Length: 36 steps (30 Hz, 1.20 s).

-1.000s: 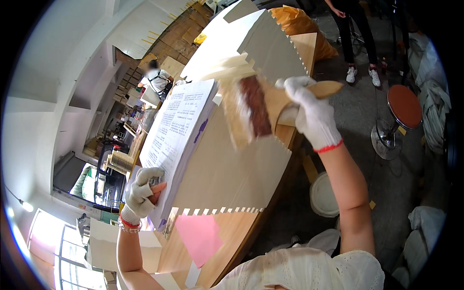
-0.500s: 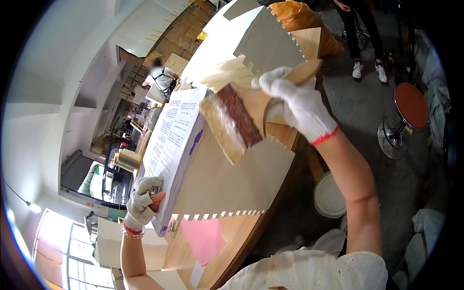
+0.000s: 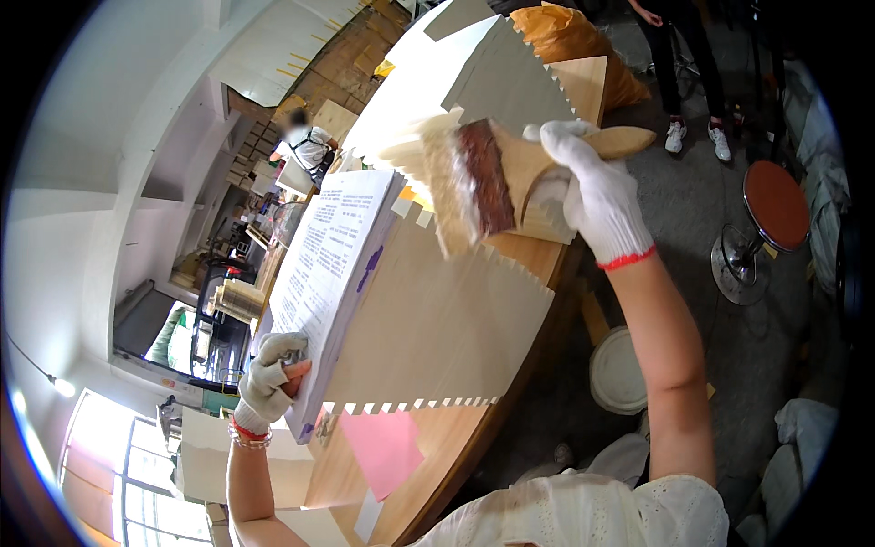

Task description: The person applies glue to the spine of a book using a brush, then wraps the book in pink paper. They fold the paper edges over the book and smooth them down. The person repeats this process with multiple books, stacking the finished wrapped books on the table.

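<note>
Wooden table [image 3: 456,442] was part-covered by pale notched boards [image 3: 442,333]. Stack of printed sheets [image 3: 330,251], at boards' left side, was gripped at its near end by the left hand [image 3: 266,381], fingers curled; wide brush [image 3: 497,182] was held raised, handle enclosed by the right hand [image 3: 594,187]. Print might be smeared were bristles dragged across. Since half a second earlier, brush had been swung up, rightward.

The long wooden workbench [image 3: 452,439], notched pale sheets [image 3: 447,319], bulging orange sack [image 3: 583,44] and grey floor [image 3: 670,214] show a workshop.
</note>
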{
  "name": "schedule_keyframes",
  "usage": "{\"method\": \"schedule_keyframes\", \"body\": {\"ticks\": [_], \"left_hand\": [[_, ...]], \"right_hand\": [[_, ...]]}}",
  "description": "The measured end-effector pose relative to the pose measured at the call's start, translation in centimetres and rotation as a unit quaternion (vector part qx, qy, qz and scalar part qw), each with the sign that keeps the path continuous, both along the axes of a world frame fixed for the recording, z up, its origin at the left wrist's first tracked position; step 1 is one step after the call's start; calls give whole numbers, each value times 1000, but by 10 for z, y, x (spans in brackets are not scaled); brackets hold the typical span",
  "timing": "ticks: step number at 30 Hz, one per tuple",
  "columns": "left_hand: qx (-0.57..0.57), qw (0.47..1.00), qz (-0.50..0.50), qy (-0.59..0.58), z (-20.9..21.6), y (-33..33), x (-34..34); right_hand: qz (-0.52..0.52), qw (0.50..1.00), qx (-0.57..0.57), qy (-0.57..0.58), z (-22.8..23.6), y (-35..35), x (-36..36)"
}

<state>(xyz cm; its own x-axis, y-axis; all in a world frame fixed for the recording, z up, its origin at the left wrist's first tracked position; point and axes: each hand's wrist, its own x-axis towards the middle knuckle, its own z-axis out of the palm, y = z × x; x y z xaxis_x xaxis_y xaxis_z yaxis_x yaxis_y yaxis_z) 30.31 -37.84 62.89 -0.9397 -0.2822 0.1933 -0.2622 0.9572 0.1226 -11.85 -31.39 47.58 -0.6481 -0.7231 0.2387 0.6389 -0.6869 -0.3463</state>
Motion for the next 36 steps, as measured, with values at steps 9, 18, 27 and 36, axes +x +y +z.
{"method": "schedule_keyframes", "body": {"ticks": [9, 18, 27, 36], "left_hand": [[17, 1000, -5, 5, 2, 1, -4], [34, 999, -10, 5, 0, 1, -2], [102, 994, -46, -2, 3, -6, 8], [69, 995, -37, -59, 6, -12, 12]], "right_hand": [[-37, 995, 62, 68, -11, 16, 25], [-75, 993, 73, 56, -15, 20, 54], [17, 997, 73, 29, -15, 65, 169], [111, 993, 50, -1, -32, 122, 283]]}}
